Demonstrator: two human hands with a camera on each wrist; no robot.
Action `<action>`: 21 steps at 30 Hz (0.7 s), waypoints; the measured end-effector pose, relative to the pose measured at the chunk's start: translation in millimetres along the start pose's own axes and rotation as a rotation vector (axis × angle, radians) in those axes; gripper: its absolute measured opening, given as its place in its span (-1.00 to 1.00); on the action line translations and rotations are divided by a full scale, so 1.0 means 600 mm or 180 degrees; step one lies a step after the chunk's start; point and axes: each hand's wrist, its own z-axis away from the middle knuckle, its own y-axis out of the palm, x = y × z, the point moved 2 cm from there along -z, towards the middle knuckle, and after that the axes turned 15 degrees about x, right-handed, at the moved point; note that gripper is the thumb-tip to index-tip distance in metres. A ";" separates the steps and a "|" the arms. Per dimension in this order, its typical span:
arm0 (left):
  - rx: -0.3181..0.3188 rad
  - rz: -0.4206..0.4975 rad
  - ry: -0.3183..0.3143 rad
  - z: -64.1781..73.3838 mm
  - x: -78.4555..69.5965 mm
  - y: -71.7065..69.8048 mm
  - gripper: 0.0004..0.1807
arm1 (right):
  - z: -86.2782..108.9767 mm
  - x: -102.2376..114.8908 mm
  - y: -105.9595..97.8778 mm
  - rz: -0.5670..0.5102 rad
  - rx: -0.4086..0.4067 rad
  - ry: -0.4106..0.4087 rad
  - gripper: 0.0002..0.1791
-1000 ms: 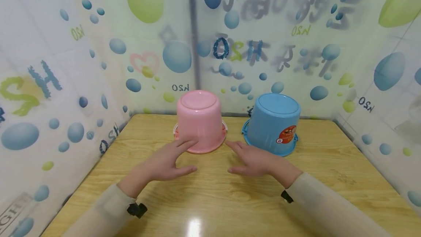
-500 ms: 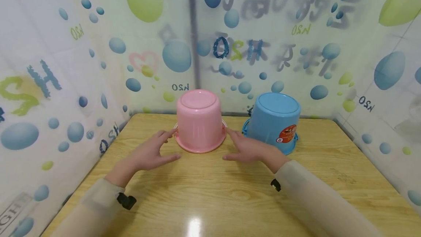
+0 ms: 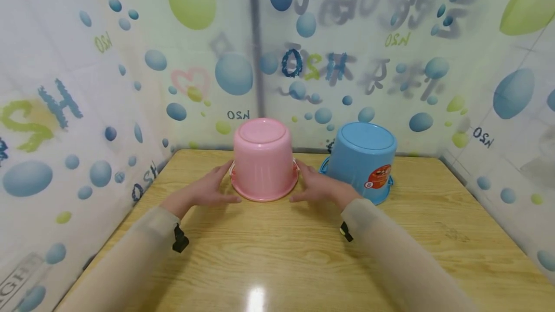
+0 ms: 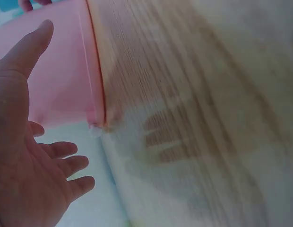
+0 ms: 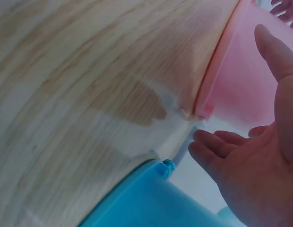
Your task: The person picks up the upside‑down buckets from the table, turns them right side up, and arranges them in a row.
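A pink bucket (image 3: 262,162) stands upside down toward the back of the wooden table, its rim and white handle at the bottom. My left hand (image 3: 209,188) is at its left side, fingers spread and thumb apart, fingertips right at the handle. On the other side my right hand (image 3: 318,186) reaches between the two buckets, its fingertips close to the pink bucket's right edge. The left wrist view shows the left palm (image 4: 28,175) facing the pink wall with relaxed fingers. In the right wrist view the right palm (image 5: 260,175) is likewise turned to the pink bucket.
An upside-down blue bucket (image 3: 364,162) with a red oval label stands just right of the pink one, close behind my right forearm. The wooden table (image 3: 277,254) ends at a curtain (image 3: 368,37) printed with bubbles, which also hangs along both sides.
Both hands have moved forward and spread to either side of the pink bucket, from in front of it. Neither bucket has visibly moved.
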 end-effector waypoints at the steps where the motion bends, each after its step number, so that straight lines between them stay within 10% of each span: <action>1: 0.0030 0.0014 -0.0049 -0.006 0.002 -0.001 0.47 | -0.005 0.000 -0.001 -0.0031 -0.0012 0.0000 0.40; 10: 0.0093 -0.0094 -0.0366 -0.043 0.025 -0.012 0.64 | -0.040 0.001 -0.007 -0.0202 -0.0086 -0.0037 0.47; 21: 0.0156 -0.0100 -0.0150 -0.066 0.028 -0.012 0.54 | -0.055 -0.007 -0.002 -0.0217 -0.0113 -0.0025 0.46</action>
